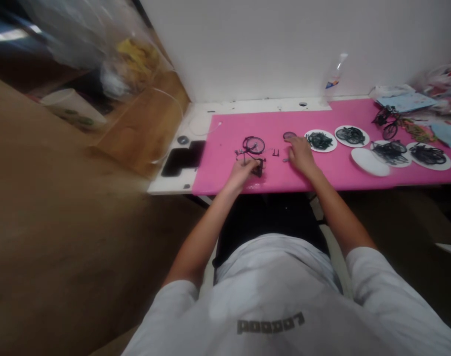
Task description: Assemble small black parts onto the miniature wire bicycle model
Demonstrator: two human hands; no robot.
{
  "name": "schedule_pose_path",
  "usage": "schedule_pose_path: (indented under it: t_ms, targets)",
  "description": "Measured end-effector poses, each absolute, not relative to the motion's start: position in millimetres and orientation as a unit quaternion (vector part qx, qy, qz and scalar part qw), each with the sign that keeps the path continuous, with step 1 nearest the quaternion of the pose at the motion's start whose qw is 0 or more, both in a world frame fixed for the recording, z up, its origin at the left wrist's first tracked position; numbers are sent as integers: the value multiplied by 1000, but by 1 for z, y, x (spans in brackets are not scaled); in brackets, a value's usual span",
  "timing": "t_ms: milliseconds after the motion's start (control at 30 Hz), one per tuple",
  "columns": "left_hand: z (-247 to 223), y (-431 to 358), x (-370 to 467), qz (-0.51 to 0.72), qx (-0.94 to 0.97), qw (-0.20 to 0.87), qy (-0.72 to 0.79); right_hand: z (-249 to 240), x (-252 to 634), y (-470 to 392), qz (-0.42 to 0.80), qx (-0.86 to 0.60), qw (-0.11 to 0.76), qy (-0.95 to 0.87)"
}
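Note:
My left hand (243, 172) is closed on a partly assembled black model bicycle (250, 157), which has one spoked wheel (255, 145) at its far end. A loose small wheel (289, 135) lies on the pink sheet, right at the fingertips of my right hand (300, 153). Those fingers reach out toward the wheel; whether they grip it I cannot tell. Between my hands lie a small dark fork-shaped part (275, 153) and a tiny part (285, 160).
The pink sheet (225, 128) covers the table. White plates (370, 163) of dark parts stand at the right, before a whole model bicycle (388, 121). A clear bottle (334, 76) stands by the wall. At the left lie a dark flat object (183, 160) and a cable (205, 132).

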State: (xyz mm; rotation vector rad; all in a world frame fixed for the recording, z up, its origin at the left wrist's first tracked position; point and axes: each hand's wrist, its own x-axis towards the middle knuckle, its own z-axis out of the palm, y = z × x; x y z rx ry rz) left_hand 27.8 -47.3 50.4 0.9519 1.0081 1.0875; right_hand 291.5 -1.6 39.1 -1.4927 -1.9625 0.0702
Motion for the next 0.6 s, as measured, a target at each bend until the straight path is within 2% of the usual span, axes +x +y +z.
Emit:
schedule_pose_path:
  t_ms: [100, 167, 600]
  targets:
    - [48, -46, 28, 477, 417, 637, 439, 27, 319, 6, 13, -611, 235, -756]
    - [47, -46, 28, 479, 416, 639, 436, 23, 329, 8, 12, -620, 203, -758]
    - [49, -48, 29, 469, 424, 643, 432, 27, 330, 7, -40, -673, 161, -721]
